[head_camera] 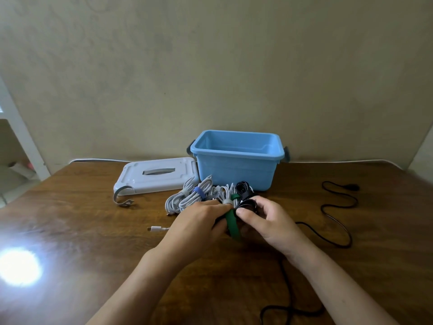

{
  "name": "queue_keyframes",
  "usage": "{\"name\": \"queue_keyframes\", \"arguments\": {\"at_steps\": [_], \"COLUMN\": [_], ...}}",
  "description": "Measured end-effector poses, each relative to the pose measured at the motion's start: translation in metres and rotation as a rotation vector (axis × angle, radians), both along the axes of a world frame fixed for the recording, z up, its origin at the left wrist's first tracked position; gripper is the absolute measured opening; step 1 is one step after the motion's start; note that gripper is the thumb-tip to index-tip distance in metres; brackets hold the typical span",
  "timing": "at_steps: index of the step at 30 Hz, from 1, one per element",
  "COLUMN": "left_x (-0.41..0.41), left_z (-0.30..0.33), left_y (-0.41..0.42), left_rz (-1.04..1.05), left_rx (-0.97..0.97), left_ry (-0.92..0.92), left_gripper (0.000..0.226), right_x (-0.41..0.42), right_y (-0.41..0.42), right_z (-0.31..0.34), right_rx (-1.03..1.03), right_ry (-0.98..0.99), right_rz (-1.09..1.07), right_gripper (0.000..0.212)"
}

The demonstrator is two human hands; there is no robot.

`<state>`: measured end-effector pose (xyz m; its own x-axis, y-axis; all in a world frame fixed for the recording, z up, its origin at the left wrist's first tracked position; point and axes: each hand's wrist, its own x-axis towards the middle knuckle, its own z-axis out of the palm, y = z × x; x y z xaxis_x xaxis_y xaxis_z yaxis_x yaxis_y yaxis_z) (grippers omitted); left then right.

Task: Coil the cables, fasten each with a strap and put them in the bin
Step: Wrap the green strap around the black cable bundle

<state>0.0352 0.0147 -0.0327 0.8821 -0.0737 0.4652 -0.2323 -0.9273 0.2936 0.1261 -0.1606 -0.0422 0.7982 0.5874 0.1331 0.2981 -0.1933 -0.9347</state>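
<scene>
Both hands meet over a coiled black cable (246, 204) just in front of the blue bin (236, 158): the left hand (199, 221) has its grip curled round the coil and a green strap (232, 224), whose loose end hangs down toward the person, while the right hand (264, 221) pinches the coil from the other side with bent fingers and thumb. Between the hands and the bin lie several strapped bundles: white cables (187, 195), one bound with a blue strap (198, 192), another with a grey strap, and a small black coil (243, 187) touching the bin's front wall. A white connector (155, 228) lies on the worktop (93, 231) left of the left hand, farther from the bin. The bin stands open at the back edge of the worktop with dark latches at both ends. Its white lid (154, 178) lies flat just left of it, a curled grey strap (123, 195) at the lid's near corner. Right of the bin, a loose black cable (337, 214) snakes across the worktop toward the person. Far left of the bin, a bright glare (20, 266) shines on the wood.
</scene>
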Motion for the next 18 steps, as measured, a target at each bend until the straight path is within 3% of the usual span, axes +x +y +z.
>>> {"name": "queue_keyframes", "arguments": {"at_steps": [7,12,18], "left_x": [-0.002,-0.004,-0.003], "left_z": [0.011,0.014,0.014], "left_y": [-0.001,0.001,0.001], "left_rz": [0.007,-0.069,0.002], "left_rx": [-0.233,-0.365,-0.407], "left_ry": [0.079,0.153,0.177], "left_gripper": [0.025,0.017,0.016], "right_x": [-0.001,-0.002,-0.003], "right_y": [-0.008,-0.005,-0.011], "right_z": [0.005,0.006,0.006], "right_rx": [0.156,0.049,-0.020], "right_ry": [-0.152,-0.545,-0.592], "right_rz": [0.135,0.051,0.014], "right_gripper": [0.056,0.034,0.023]}}
